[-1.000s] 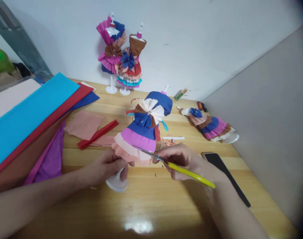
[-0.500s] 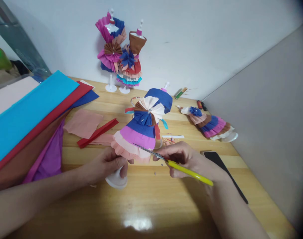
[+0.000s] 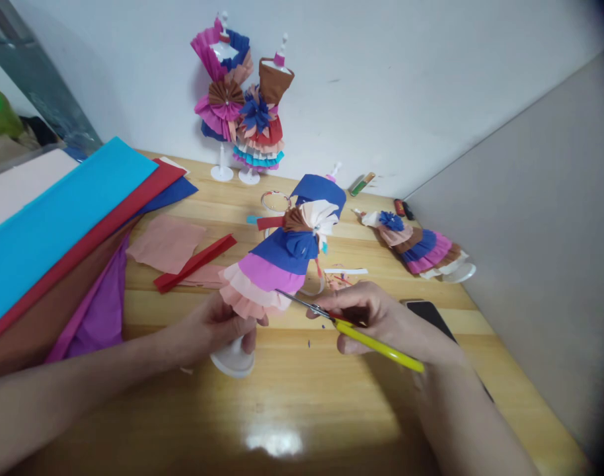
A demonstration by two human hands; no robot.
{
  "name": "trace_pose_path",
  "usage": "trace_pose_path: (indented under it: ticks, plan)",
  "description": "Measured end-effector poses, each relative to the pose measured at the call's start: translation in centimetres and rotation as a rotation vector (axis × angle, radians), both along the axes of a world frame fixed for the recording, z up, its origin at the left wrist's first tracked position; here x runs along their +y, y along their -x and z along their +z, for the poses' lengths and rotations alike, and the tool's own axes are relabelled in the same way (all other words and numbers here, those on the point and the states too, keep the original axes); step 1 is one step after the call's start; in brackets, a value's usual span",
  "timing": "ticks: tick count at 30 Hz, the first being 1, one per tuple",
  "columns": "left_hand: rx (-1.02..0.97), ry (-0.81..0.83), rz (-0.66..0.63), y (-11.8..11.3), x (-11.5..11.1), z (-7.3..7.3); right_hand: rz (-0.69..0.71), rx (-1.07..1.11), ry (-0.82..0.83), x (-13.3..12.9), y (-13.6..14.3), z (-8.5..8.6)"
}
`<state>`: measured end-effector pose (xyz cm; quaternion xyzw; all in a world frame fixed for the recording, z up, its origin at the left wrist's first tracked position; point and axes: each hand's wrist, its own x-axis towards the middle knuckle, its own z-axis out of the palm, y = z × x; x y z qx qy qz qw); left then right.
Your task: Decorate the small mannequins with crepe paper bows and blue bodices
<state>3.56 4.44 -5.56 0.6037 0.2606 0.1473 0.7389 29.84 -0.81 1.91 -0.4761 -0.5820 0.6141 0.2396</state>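
Gripping the white stand (image 3: 232, 362) beneath the ruffled dress (image 3: 282, 260), the left hand (image 3: 221, 330) lay just under it. Beside the dress, to its right, the right hand (image 3: 376, 320) held yellow scissors (image 3: 381, 347), pointing back across it. From the left hand, the dress slanted away rightward; beyond stood two dressed forms (image 3: 226, 92) (image 3: 263, 122).

Bright yellow handle on scissors (image 3: 381, 347)

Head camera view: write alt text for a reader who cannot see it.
The left hand grips the white stand of a small form in a tiered dress, while the right hand holds yellow-handled scissors at its skirt. Coloured sheets lie at left; two dressed forms stand by the wall, and another lies at right, beyond a phone.
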Motion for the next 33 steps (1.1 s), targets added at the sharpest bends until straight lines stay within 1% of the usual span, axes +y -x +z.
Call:
trace_pose_path:
  ticks: [4,9,11,14,19,23,28,33]
  plan:
    - [0.012,-0.004,-0.028,0.1,0.1,-0.4,-0.009,0.009,0.027,-0.4,-0.4,0.1]
    - [-0.007,0.011,-0.035,0.1,0.0,-0.3,0.110,-0.053,0.001,-0.8,-1.1,0.1]
    - [-0.012,0.020,-0.045,0.1,0.0,-0.3,0.133,-0.082,-0.030,-1.0,-1.4,0.0]
    - [-0.014,0.018,-0.054,0.1,-0.1,-0.3,0.114,-0.083,-0.061,-1.1,-1.5,-0.1]
    - [-0.028,0.052,-0.047,-0.1,-0.2,0.2,0.104,-0.006,0.017,-0.9,-1.0,0.1]
    - [-0.034,0.079,-0.030,-0.2,-0.2,0.6,0.117,0.010,0.019,-0.7,-1.5,-0.1]
    - [-0.035,0.080,-0.044,0.0,-0.3,0.4,0.116,0.008,0.035,-0.6,-2.1,-0.8]
    - [-0.031,0.056,-0.037,-0.2,-0.4,0.2,0.108,0.053,0.042,-0.5,-1.3,-0.9]
